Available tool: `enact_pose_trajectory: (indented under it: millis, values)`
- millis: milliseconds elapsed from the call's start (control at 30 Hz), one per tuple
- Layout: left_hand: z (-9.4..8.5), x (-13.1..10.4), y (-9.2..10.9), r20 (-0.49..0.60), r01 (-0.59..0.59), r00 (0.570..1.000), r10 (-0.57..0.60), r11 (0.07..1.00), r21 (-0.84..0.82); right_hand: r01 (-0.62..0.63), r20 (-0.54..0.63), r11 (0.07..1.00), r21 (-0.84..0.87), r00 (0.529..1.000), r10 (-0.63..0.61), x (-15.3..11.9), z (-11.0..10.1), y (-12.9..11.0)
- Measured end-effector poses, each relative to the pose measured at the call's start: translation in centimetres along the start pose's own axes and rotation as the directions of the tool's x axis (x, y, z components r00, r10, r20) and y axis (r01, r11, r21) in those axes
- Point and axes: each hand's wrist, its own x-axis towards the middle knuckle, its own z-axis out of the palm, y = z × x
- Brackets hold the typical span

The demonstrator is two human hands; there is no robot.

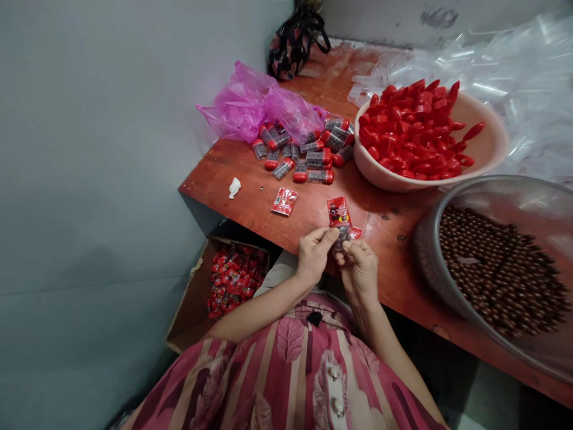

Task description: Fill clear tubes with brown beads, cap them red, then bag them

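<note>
Left hand [314, 251] and right hand [360, 266] are pinching a red packet [338, 211], grip narrow, to the near left of the pink bowl [394, 181]!

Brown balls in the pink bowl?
No, the brown balls lie in the grey basin, while the pink bowl holds red plastic pieces.

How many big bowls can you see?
2: a pink bowl heaped with red plastic pieces, and, nearer and farther right, a grey bowl of brown balls.
</note>
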Motion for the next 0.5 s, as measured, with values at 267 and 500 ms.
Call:
enact_pose_trajectory:
  millis: [267, 500]
  values:
    - [-0.2, 1.3, 2.4, 0.085, 0.137, 0.989, -0.125, 0.979, -0.153, 0.127, 0.035, 0.963, -0.238, 0.992, -0.123, -0.6, -0.6, -0.1]
    - [-0.6, 0.8, 1.5, 0.191, 0.252, 0.955, -0.227, 0.960, -0.119, 0.093, 0.092, 0.991, -0.099, 0.992, -0.084, -0.1, -0.8, 0.2]
